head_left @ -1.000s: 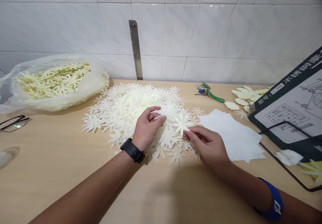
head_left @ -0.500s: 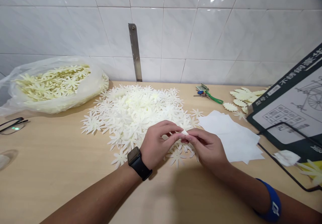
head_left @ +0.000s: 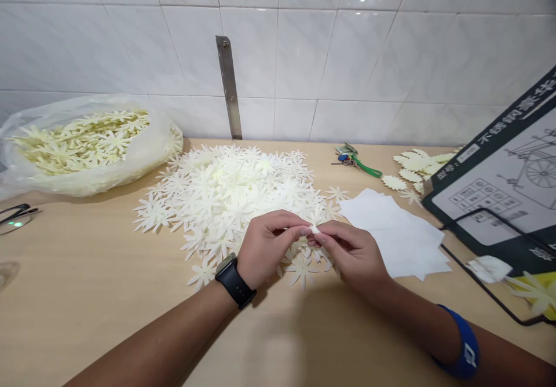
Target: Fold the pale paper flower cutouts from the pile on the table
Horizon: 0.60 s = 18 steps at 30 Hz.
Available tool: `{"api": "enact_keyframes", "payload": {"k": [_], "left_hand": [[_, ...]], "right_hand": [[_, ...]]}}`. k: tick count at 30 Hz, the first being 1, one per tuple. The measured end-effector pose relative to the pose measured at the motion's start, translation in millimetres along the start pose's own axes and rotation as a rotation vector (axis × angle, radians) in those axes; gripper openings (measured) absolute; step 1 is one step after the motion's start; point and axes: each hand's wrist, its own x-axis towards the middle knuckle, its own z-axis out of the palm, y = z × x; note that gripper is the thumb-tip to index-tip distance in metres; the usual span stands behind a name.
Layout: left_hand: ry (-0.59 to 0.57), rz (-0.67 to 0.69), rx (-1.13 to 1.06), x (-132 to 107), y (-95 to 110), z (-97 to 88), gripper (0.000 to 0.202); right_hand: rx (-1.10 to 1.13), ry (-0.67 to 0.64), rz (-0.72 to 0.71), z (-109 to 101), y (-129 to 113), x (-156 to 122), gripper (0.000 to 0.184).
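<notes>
Between my fingertips is a small white petal piece (head_left: 314,228), bunched up and mostly covered by the fingers. My left hand (head_left: 270,245) pinches it from the left, thumb against forefinger. From the other side my right hand (head_left: 354,254) pinches the same piece, so the two hands nearly meet. Just behind and beneath them spreads a heap of white flower-shaped cutouts (head_left: 234,190) with narrow petals. One loose flower cutout (head_left: 302,269) lies flat on the table below my hands.
A plastic bag (head_left: 161,164) of yellowish flower cutouts stands at the left, with glasses (head_left: 17,216) in front. White paper sheets (head_left: 386,230) lie right of my hands. Keys with a green strap (head_left: 367,168), scalloped cutouts (head_left: 410,164) and a printed box (head_left: 499,184) are farther right.
The white piece shows narrow petal tips above my fingers now, where it looked like a smooth roll before. My hands stay together, and the view has shifted slightly.
</notes>
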Motion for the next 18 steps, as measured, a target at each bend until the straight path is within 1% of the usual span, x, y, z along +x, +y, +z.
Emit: {"api": "enact_keyframes", "payload": {"k": [3, 5, 7, 10, 13, 16, 17, 18], "left_hand": [[-0.006, -0.02, -0.004, -0.1, 0.6, 0.3, 0.013], [0.016, -0.038, -0.011, 0.2, 0.7, 0.2, 0.014], [0.083, -0.054, -0.012, 1.3, -0.4, -1.1, 0.014], [0.222, -0.074, 0.008, 5.4, -4.8, -6.0, 0.014], [0.336, -0.085, 0.048, 10.7, -9.6, -12.4, 0.022], [0.375, -0.079, 0.15, 12.9, -11.9, -15.7, 0.03], [0.376, -0.062, 0.184, 12.5, -11.9, -15.6, 0.027], [0.376, -0.036, 0.216, 11.6, -11.7, -15.0, 0.02]], "right_hand": [[0.003, -0.008, 0.011, -0.3, -1.0, 0.5, 0.016], [-0.002, -0.012, 0.025, -0.3, -1.3, 0.7, 0.016], [0.001, -0.007, 0.041, -0.2, -1.6, 0.3, 0.016], [0.026, 0.011, 0.057, 0.3, -1.6, -1.1, 0.015], [0.048, 0.021, 0.067, 1.0, -0.6, -2.0, 0.015], [0.065, 0.038, 0.076, 1.6, 1.7, -2.0, 0.014], [0.064, 0.045, 0.08, 1.7, 2.5, -1.9, 0.014], [0.062, 0.05, 0.085, 1.7, 3.3, -1.9, 0.014]]}}
